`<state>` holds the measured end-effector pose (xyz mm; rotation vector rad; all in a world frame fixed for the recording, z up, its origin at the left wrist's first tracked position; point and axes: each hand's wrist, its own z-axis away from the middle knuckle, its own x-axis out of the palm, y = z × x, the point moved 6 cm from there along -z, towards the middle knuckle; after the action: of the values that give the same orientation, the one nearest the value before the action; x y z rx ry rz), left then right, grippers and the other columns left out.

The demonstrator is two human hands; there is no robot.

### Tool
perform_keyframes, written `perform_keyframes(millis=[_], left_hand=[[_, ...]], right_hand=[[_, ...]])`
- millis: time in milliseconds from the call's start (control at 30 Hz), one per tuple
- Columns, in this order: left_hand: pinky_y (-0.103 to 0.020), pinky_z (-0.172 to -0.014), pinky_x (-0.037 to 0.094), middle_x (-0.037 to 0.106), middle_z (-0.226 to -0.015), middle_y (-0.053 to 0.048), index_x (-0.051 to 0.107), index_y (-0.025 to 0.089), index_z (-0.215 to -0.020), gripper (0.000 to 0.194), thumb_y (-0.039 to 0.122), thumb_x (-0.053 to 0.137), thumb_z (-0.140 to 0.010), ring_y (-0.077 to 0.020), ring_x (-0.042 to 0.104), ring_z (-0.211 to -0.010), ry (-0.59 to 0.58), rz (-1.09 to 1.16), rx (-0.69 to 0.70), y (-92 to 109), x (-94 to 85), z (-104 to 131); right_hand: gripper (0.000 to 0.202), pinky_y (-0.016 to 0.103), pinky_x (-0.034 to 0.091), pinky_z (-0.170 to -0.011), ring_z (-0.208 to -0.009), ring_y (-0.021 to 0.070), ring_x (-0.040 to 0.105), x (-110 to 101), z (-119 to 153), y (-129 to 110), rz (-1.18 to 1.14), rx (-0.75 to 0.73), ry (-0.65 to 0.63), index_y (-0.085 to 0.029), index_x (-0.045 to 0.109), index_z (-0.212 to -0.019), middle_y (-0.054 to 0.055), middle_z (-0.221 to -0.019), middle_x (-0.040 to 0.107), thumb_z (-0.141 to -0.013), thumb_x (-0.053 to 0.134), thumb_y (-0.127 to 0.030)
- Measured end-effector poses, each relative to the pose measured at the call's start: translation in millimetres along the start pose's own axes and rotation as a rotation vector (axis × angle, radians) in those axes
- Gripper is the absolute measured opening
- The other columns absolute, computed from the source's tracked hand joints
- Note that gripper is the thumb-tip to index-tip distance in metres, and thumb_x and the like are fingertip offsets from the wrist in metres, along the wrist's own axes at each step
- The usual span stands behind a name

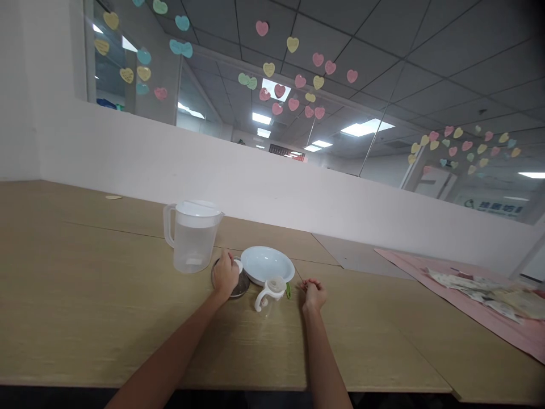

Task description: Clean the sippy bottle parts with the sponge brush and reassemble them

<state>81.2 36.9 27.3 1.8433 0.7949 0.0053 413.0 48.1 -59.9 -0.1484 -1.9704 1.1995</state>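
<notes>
left hand [226, 274] closed over a dark round dish [239, 285] left of the pale blue bowl [266, 264], fingers hiding part of it; whether it grips a white piece there, cannot tell. right hand [314, 293] curled near a green-handled item [288, 291], contents of the grip not discernible; white-handled clear cup [271, 292] stands in front of the bowl, its lower part hard to make out. wood-grain table [128, 318], lidded pitcher [195, 236] at left, pink cloth [426, 272] cut off at right, heart-shaped notes on the glass [293, 74].

Head-worn view, forward and down, tilted
</notes>
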Motion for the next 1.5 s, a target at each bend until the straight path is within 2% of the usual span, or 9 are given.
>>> perform_keyframes(millis=[167,300,400,533,700,933,1167,1333,1500], left_hand=[[-0.026,-0.072,0.040,0.054,-0.072,0.002,0.044,0.022,-0.076,0.013,0.012,0.052,-0.071,-0.0167,0.055,-0.073,0.144,0.547,-0.029,7.3,-8.8,1.1],[-0.023,-0.068,0.044,0.055,-0.068,0.005,0.046,0.019,-0.074,0.023,0.006,0.060,-0.063,-0.0104,0.055,-0.061,-0.112,1.207,-0.233,15.8,17.6,2.4],[-0.024,-0.071,0.047,0.060,-0.068,0.002,0.050,0.017,-0.077,0.025,0.000,0.062,-0.063,-0.0093,0.057,-0.061,-0.311,1.408,-0.350,24.7,33.0,7.9],[-0.026,-0.074,0.051,0.063,-0.067,-0.001,0.055,0.014,-0.082,0.017,0.001,0.061,-0.073,-0.0098,0.058,-0.059,-0.427,1.443,-0.412,29.4,39.8,15.7],[-0.028,-0.078,0.053,0.060,-0.062,0.000,0.057,0.013,-0.070,0.014,0.003,0.059,-0.079,-0.0080,0.054,-0.055,-0.560,1.509,-0.470,35.2,44.0,20.5],[-0.024,-0.070,0.053,0.065,-0.071,-0.001,0.060,0.016,-0.075,0.010,0.014,0.060,-0.084,-0.0112,0.060,-0.067,-0.519,1.468,-0.576,29.8,46.8,23.2],[-0.022,-0.065,0.054,0.065,-0.070,0.000,0.062,0.015,-0.078,0.006,0.016,0.063,-0.084,-0.0094,0.059,-0.061,-0.513,1.489,-0.599,31.8,44.5,25.4],[-0.025,-0.081,0.053,0.071,-0.088,-0.006,0.067,0.012,-0.087,0.014,0.004,0.067,-0.076,-0.0143,0.065,-0.083,-0.650,1.469,-0.406,45.0,40.7,27.5],[-0.024,-0.082,0.050,0.071,-0.091,-0.007,0.069,0.011,-0.093,0.026,0.006,0.075,-0.068,-0.0149,0.065,-0.084,-0.772,1.368,-0.261,56.5,38.1,38.7]], right_hand=[[0.012,0.019,0.040,-0.047,-0.049,0.0085,0.048,10.4,15.8,-13.2,0.155,-0.074,0.094,-0.019,0.057,-0.066,-0.008,-0.053,0.054,-0.056,0.058,-0.013],[0.007,0.023,0.040,-0.059,-0.058,0.0119,0.048,35.5,43.1,-39.0,0.533,-0.380,0.005,-0.020,0.059,-0.067,-0.003,-0.061,0.057,-0.062,0.055,-0.018],[0.011,0.025,0.040,-0.066,-0.064,0.0146,0.050,48.5,62.7,-52.7,0.661,-0.580,-0.058,-0.021,0.058,-0.068,0.000,-0.066,0.057,-0.066,0.048,-0.017],[0.012,0.027,0.042,-0.071,-0.069,0.0162,0.053,56.6,73.8,-61.9,0.664,-0.653,-0.144,-0.021,0.057,-0.073,0.002,-0.071,0.058,-0.071,0.046,-0.019],[0.019,0.033,0.045,-0.080,-0.083,0.0193,0.058,59.2,83.9,-76.6,0.537,-0.704,-0.122,-0.020,0.059,-0.087,0.006,-0.085,0.061,-0.083,0.043,-0.029],[0.024,0.041,0.045,-0.088,-0.096,0.0242,0.060,68.5,104.3,-85.5,0.460,-0.960,-0.247,-0.019,0.062,-0.100,0.011,-0.097,0.065,-0.082,0.052,-0.030],[0.026,0.051,0.038,-0.097,-0.096,0.0255,0.060,78.6,116.3,-94.0,0.508,-1.025,-0.337,-0.020,0.064,-0.098,0.010,-0.096,0.066,-0.078,0.054,-0.033],[0.030,0.050,0.035,-0.099,-0.095,0.0244,0.061,81.5,121.9,-96.4,0.594,-1.149,-0.349,-0.020,0.062,-0.104,0.009,-0.097,0.067,-0.077,0.055,-0.030],[0.046,0.051,0.038,-0.098,-0.097,0.0263,0.062,88.3,133.3,-100.5,0.631,-1.271,-0.341,-0.017,0.052,-0.120,0.013,-0.103,0.066,-0.079,0.056,-0.037]])
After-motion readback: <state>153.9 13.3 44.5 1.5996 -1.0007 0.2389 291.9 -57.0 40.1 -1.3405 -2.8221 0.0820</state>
